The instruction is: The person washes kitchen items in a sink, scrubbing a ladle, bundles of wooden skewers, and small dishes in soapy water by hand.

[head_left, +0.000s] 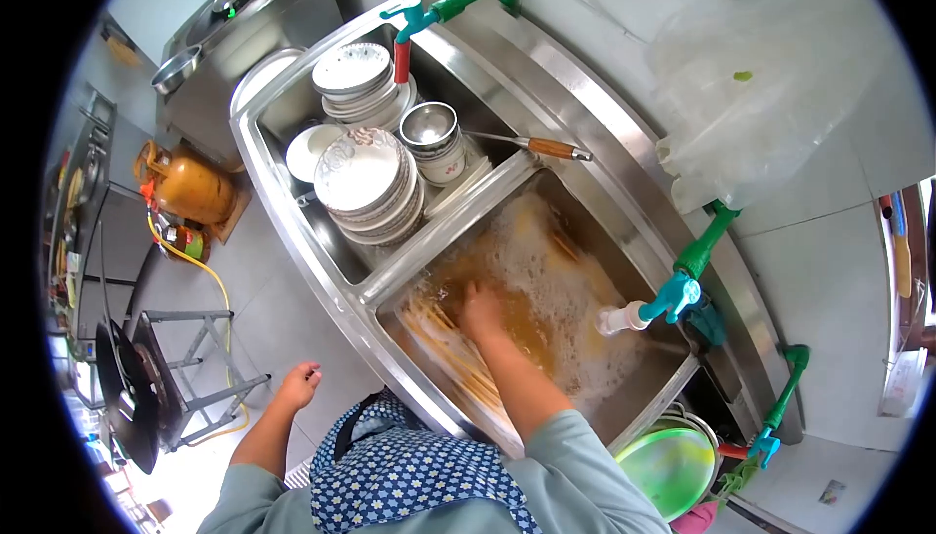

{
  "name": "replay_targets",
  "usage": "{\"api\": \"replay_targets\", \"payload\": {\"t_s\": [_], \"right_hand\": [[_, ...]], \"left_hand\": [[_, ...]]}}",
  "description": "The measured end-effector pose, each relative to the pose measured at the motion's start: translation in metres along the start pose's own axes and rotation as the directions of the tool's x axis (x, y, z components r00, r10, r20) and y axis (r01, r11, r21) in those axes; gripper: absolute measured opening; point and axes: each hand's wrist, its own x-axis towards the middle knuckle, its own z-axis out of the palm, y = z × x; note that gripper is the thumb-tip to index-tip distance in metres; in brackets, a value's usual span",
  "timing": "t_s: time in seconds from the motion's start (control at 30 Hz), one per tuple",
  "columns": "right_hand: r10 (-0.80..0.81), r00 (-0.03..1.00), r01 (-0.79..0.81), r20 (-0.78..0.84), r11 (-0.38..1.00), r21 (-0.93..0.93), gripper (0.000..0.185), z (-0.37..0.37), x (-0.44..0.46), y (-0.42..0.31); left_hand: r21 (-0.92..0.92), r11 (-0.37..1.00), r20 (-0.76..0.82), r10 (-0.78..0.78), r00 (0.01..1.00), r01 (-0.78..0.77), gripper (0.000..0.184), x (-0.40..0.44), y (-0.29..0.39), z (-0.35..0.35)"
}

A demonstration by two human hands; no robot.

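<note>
The sink (448, 227) has two basins. The right hand (481, 313) dips into its water beside uncounted chopsticks (466, 368); I cannot tell its grip. Two plate stacks (367, 178) crowd the sink's other basin. Beyond the sink's front rim, the left hand (298, 386), loosely curled, has open floor (292, 315).

Left hand (302, 385) half-curled, right hand (482, 312) perhaps curled

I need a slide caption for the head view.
Right hand in foamy water by chopsticks; left hand outside the sink; plates stacked nearby.
</note>
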Motion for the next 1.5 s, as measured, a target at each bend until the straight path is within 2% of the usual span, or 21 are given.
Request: {"api": "replay_targets", "payload": {"t_s": [0.07,0.17,0.23,0.27,0.33,0.47,0.5,0.53,0.67,0.73,0.77,0.83,0.9,0.97,1.0,1.07,1.1,1.2,1.3,1.43,1.5], "right_hand": [[-0.102,0.992,0.105,-0.067,0.994,0.041,0.033,0.019,0.011,-0.004],[-0.026,0.992,0.028,0.126,0.999,-0.016,0.026,0.029,0.021,-0.009],[-0.127,0.983,0.140,-0.136,0.985,0.096,0.019,0.007,0.015,-0.011],[-0.126,0.982,0.138,-0.138,0.987,0.087,0.019,-0.005,0.014,-0.013],[0.079,0.943,0.015,-0.322,0.960,0.279,0.016,-0.035,0.008,-0.011],[0.066,0.936,0.076,-0.345,0.921,0.383,0.021,-0.112,-0.018,-0.011],[-0.005,0.897,0.182,-0.443,0.915,0.359,0.024,-0.131,-0.026,-0.017],[-0.075,0.840,0.287,-0.537,0.901,0.324,0.026,-0.148,-0.032,-0.024],[-0.048,0.777,0.302,-0.627,0.903,0.306,0.024,-0.198,-0.059,-0.043],[0.251,0.818,0.243,-0.518,0.666,0.706,0.019,-0.208,-0.072,-0.046],[0.267,0.799,0.244,-0.538,0.675,0.696,0.019,-0.210,-0.079,-0.046],[0.490,0.792,0.280,-0.364,0.238,0.930,0.013,-0.206,-0.095,-0.046],[0.560,0.758,0.308,-0.334,0.143,0.940,0.013,-0.195,-0.113,-0.041],[0.636,0.741,0.327,-0.216,-0.061,0.943,0.014,-0.177,-0.130,-0.032],[0.664,0.716,0.337,-0.216,-0.057,0.940,0.014,-0.158,-0.136,-0.019],[0.676,0.716,0.139,-0.177,0.111,0.984,0.015,-0.118,-0.151,0.007],[0.652,0.746,0.097,-0.135,0.095,0.991,0.018,-0.118,-0.162,0.012],[0.556,0.828,0.137,-0.076,-0.070,0.988,0.022,-0.120,-0.189,0.020],[0.608,0.787,0.090,-0.102,0.051,0.995,0.015,-0.117,-0.202,0.031],[0.665,0.729,0.033,-0.160,0.200,0.979,0.008,-0.128,-0.213,0.040],[0.670,0.729,0.095,-0.139,0.103,0.990,0.011,-0.131,-0.218,0.046]], "left_hand": [[0.015,1.000,0.003,0.001,1.000,-0.001,0.034,0.000,-0.012,0.004],[-0.002,1.000,-0.026,-0.001,1.000,0.001,0.034,-0.011,-0.019,-0.004],[-0.024,1.000,-0.036,0.008,0.999,-0.009,0.034,-0.015,-0.024,-0.006],[-0.046,0.998,-0.067,0.030,0.997,-0.033,0.033,-0.017,-0.030,-0.012],[-0.071,0.995,-0.075,0.061,0.995,-0.066,0.033,-0.029,-0.015,-0.022],[-0.143,0.934,-0.244,0.288,0.926,-0.328,0.028,-0.058,0.101,-0.066],[-0.192,0.886,-0.284,0.361,0.888,-0.422,0.027,-0.067,0.142,-0.073],[-0.186,0.846,-0.271,0.445,0.854,-0.500,0.027,-0.073,0.180,-0.077],[-0.193,0.618,-0.165,0.745,0.646,-0.762,0.034,-0.075,0.288,-0.052],[-0.191,0.531,-0.144,0.817,0.559,-0.825,0.037,-0.059,0.315,-0.016],[-0.101,0.459,-0.141,0.872,0.470,-0.883,0.039,-0.051,0.324,0.005],[-0.024,0.350,-0.110,0.930,0.350,-0.936,0.042,-0.052,0.337,0.024],[-0.078,0.620,0.295,0.762,0.576,-0.781,0.037,-0.057,0.341,0.034],[-0.044,0.674,0.437,0.677,0.592,-0.738,0.035,-0.056,0.335,0.039],[0.003,0.730,0.537,0.575,0.617,-0.683,0.034,-0.056,0.330,0.042],[0.110,0.683,0.540,0.569,0.621,-0.722,0.034,-0.058,0.318,0.046],[0.216,0.639,0.509,0.571,0.644,-0.738,0.034,-0.058,0.315,0.047],[0.223,0.623,0.569,0.541,0.619,-0.750,0.037,-0.055,0.314,0.046],[0.199,0.559,0.632,0.555,0.541,-0.805,0.034,-0.052,0.320,0.048],[0.298,0.494,0.603,0.565,0.562,-0.817,0.032,-0.049,0.330,0.050],[0.261,0.563,0.536,0.591,0.603,-0.784,0.032,-0.046,0.331,0.047]]}}
